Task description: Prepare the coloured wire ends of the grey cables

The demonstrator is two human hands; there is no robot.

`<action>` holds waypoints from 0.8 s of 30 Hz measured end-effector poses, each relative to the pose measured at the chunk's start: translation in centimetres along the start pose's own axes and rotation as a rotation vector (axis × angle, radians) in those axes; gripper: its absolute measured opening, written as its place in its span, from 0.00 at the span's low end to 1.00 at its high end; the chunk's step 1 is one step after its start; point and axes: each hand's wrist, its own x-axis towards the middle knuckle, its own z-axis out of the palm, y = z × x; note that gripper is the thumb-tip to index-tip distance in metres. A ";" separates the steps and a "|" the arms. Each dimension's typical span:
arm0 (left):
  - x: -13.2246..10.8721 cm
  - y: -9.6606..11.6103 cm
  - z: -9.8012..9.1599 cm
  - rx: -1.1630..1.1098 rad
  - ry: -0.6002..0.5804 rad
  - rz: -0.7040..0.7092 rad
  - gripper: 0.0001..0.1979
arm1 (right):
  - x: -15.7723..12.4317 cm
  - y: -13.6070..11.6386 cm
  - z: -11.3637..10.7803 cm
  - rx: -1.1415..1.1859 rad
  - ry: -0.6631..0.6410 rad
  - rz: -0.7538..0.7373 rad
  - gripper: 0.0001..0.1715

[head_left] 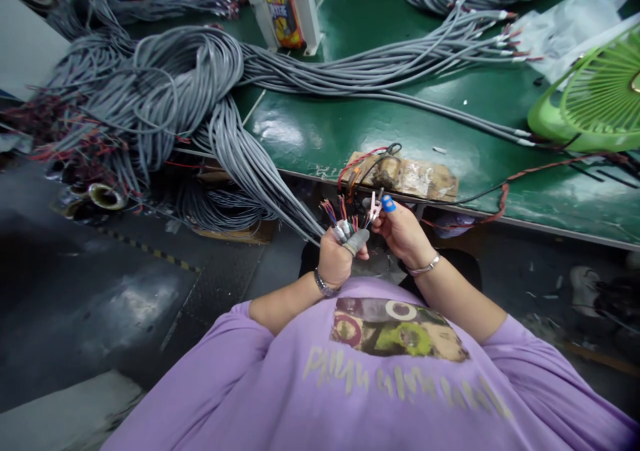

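Observation:
Closed around the ends of several grey cables (267, 171) is my left hand (337, 254), its thumb in a grey finger cover (357, 241). White-sleeved ends with stripped, coloured wires (342, 212) stick up out of this fist. Just to the right, my right hand (403, 229) pinches a small pale pink piece that looks like a clip (373, 207) against the wire tips. A blue finger cover (388, 203) sits on one of its digits. Whether a wire lies inside the clip is too small to tell.
A taped cardboard piece (425, 179) with thin red and black leads lies at the edge of the green table (295, 127). Coiled grey cables (195, 71) heap up on the left and hang over the edge. At right stands a green fan (560, 114) beside a plastic bag (565, 31).

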 end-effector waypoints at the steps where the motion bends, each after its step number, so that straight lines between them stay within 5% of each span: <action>1: 0.1 0.1 0.2 -0.002 0.004 0.010 0.18 | 0.1 0.1 0.0 -0.009 0.017 -0.020 0.26; 11: 0.7 0.0 0.9 0.036 0.043 -0.013 0.18 | 1.3 0.6 0.9 0.268 0.071 0.121 0.27; 24: 0.7 -0.9 0.3 0.080 -0.007 -0.019 0.18 | 1.6 0.9 1.7 0.367 0.123 0.076 0.22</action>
